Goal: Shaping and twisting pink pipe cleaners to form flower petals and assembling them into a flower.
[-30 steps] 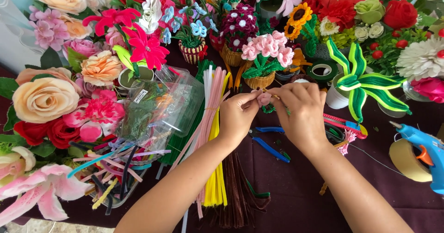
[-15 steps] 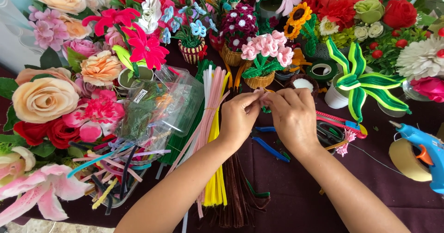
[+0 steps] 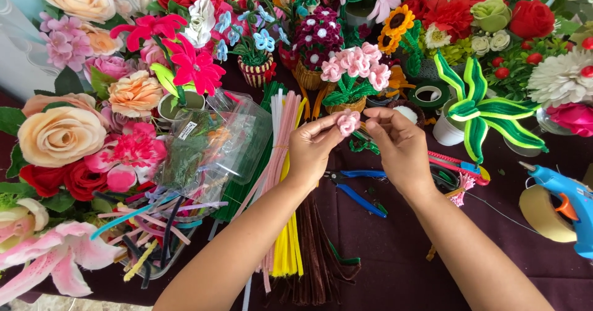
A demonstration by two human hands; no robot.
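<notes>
Two hands pinch one small pink chenille flower (image 3: 348, 122) between them, above the dark bench (image 3: 395, 268).

The left hand (image 3: 315, 145) closes thumb and forefinger on the flower's left side; the right hand (image 3: 398, 144) closes its fingertips on the right side, so the bloom sits midway, level with both and no nearer one than the other. Its stem cannot be made out, so its long axis is unclear. Straight below lie blue-handled pliers (image 3: 357, 187); to the left runs a bundle of pipe cleaners (image 3: 281, 163), lengthwise away from the person.
</notes>
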